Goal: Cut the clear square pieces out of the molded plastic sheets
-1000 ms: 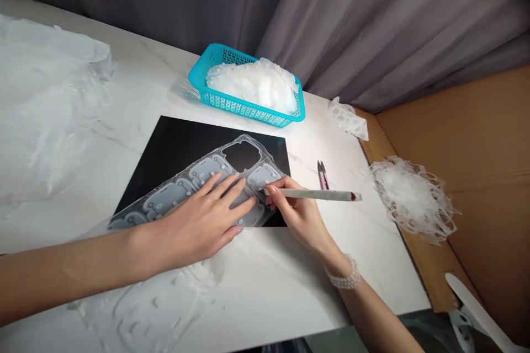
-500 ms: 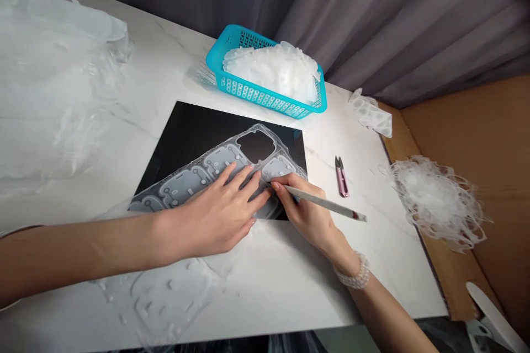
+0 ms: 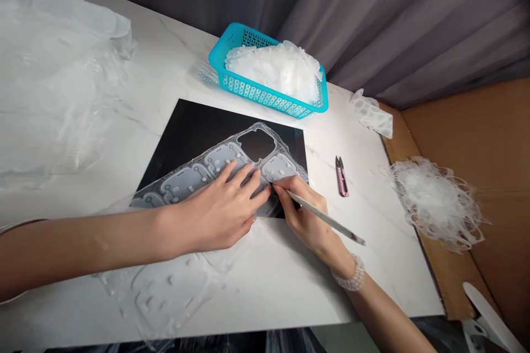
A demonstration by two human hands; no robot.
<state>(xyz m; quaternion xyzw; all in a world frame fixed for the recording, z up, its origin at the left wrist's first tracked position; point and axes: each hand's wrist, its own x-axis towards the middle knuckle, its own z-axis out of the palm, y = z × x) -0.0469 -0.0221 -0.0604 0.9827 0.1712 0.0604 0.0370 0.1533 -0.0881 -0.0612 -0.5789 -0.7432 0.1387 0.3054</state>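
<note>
A translucent moulded silicone sheet [image 3: 223,159] with rounded shapes and one squarish cut-out lies across a black mat [image 3: 199,124]. Flat on that sheet rests my left hand [image 3: 223,204], its fingers spread just below the cut-out. My right hand [image 3: 304,209] pinches a slim, pen-like tool with a pale grey handle [image 3: 331,220]. The tool's dark tip meets the sheet close to my left forefinger; its exact shape is too small to tell. Part of the sheet is hidden beneath my hands, and another clear moulded piece [image 3: 169,292] shows below my left forearm.
A blue basket [image 3: 265,96] heaped with white translucent pieces stands behind the mat. Pink thread snips [image 3: 342,176] lie to the right. Clear scraps [image 3: 436,204] pile by a cardboard box [image 3: 476,132]. At left is a big stack of translucent sheets [image 3: 53,88].
The tool's back end has swung downward, towards my right wrist, while its tip stays at nearly the same spot. My left hand remains in place on the sheet.
</note>
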